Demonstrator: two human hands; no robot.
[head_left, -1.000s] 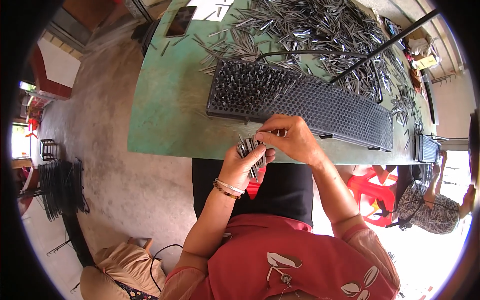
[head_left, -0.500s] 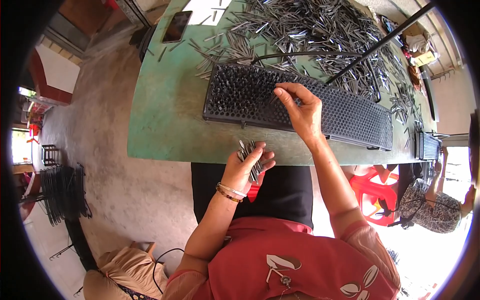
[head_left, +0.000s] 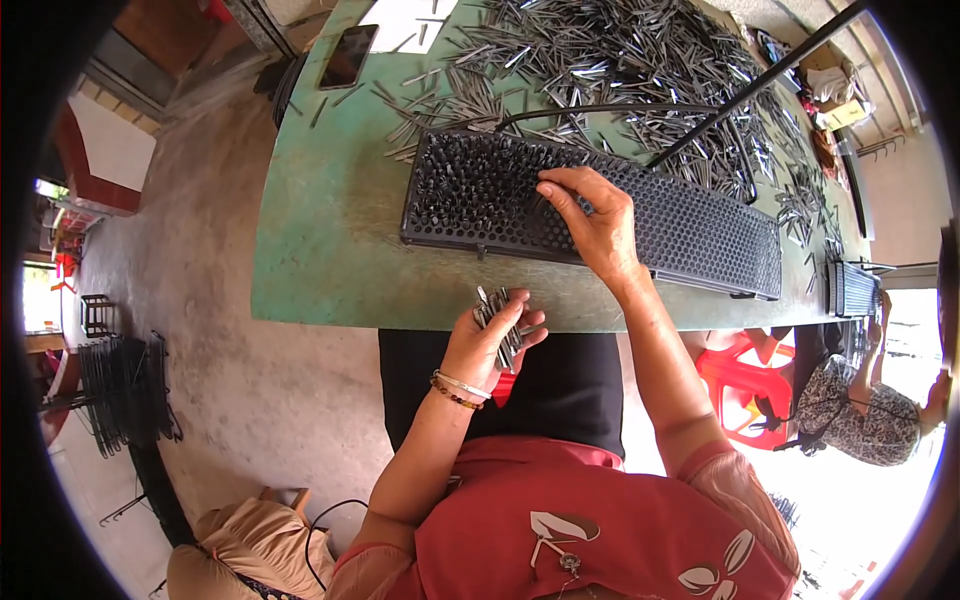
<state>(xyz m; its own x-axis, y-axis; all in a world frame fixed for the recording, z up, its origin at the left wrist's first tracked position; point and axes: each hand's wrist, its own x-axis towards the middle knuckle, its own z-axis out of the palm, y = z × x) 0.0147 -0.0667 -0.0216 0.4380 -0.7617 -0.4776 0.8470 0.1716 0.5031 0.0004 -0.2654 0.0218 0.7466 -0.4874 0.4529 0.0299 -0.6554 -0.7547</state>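
Note:
A bundle of thin, flat metal strips (head_left: 497,322) is gripped in my left hand (head_left: 480,345), just off the table's front edge. Over the black perforated tray (head_left: 710,240), my right hand (head_left: 600,215) has thumb and forefinger pinched together; what sits between the fingertips is too small to make out. Many dark strips (head_left: 465,180) stand upright in the holes of the tray's left part. To the right of my right hand the tray's holes show bare. The fingertips are at the border of the filled part.
A large pile of loose strips (head_left: 640,50) covers the back of the green table (head_left: 320,220). A phone (head_left: 348,56) and white paper lie at the back left. A black rod (head_left: 760,85) slants above the tray. Another person (head_left: 860,410) works at the right, beside red stools (head_left: 745,385).
My right hand has shifted slightly left over the tray, still pinched. My left hand keeps hold of the strips in nearly the same place.

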